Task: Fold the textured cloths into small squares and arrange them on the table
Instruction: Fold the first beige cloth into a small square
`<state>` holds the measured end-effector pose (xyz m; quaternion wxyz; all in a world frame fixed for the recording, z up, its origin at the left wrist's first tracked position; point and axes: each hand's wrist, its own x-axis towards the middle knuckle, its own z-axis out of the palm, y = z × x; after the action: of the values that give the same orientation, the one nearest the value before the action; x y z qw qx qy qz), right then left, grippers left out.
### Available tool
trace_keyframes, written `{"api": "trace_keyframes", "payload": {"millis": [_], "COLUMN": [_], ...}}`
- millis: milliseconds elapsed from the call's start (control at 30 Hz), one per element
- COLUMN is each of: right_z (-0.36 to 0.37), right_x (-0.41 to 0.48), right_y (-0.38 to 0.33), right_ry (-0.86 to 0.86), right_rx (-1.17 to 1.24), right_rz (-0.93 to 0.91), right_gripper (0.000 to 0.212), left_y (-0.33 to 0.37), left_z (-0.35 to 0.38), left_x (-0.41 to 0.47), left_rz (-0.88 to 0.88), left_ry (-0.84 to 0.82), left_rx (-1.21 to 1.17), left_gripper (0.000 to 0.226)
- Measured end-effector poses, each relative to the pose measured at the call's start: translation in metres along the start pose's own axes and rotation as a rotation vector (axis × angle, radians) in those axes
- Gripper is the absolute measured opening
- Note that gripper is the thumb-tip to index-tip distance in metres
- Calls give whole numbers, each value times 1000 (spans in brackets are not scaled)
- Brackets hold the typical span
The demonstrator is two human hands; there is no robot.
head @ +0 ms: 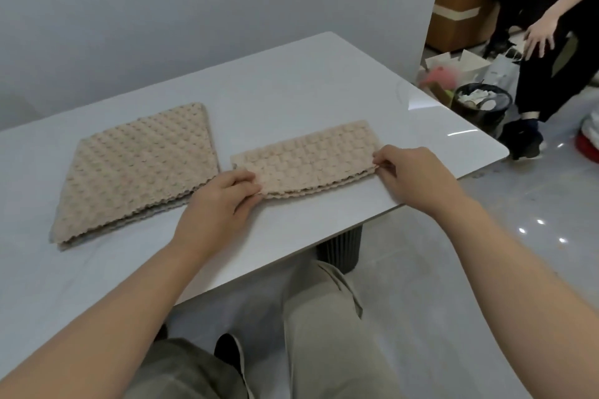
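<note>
Two beige bumpy cloths lie on the white table point(291, 81). The left cloth point(139, 168) is a larger folded square, lying flat and untouched. The right cloth point(308, 157) is folded into a long narrow strip near the table's front edge. My left hand point(220, 201) pinches the strip's near-left corner with thumb and fingers. My right hand point(411, 172) pinches its near-right corner. Both hands hold the layered edge low on the tabletop.
The table's rounded right corner point(499, 146) is close to the strip. Beyond it stand a black waste bin point(481, 107), bags and a box on the floor. Another person in dark clothes point(544, 42) stands at the far right. My legs are under the table edge.
</note>
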<state>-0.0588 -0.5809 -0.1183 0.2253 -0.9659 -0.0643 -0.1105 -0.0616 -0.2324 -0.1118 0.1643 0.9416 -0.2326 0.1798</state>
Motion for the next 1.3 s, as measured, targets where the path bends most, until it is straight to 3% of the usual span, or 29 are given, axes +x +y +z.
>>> {"api": "trace_keyframes", "payload": {"millis": [333, 467, 567, 667, 733, 867, 1000, 1300], "right_z": [1, -7, -9, 2, 18, 49, 69, 53], "right_x": [-3, -1, 7, 25, 40, 61, 62, 69], "right_y": [5, 0, -7, -28, -49, -78, -73, -47], "right_ry": [-49, -94, 0, 118, 67, -149, -261, -326], "right_rx": [-89, -141, -251, -199, -171, -135, -200, -194], "right_rz": [-22, -40, -69, -107, -187, -280, -274, -82], "right_gripper": [15, 25, 47, 40, 39, 50, 55, 66], "left_y": [6, 3, 12, 35, 46, 49, 42, 25], "left_z": [7, -2, -13, -11, 2, 40, 64, 55], "left_x": [-24, -18, -3, 26, 52, 82, 73, 63], "left_rz": [-52, -62, -131, -125, -110, -214, -229, -285], "left_ry": [-9, -90, -175, -63, -44, -257, -404, -437], "left_rx": [-4, 106, 164, 102, 73, 62, 88, 133], "left_gripper": [20, 38, 43, 33, 37, 53, 59, 64]}}
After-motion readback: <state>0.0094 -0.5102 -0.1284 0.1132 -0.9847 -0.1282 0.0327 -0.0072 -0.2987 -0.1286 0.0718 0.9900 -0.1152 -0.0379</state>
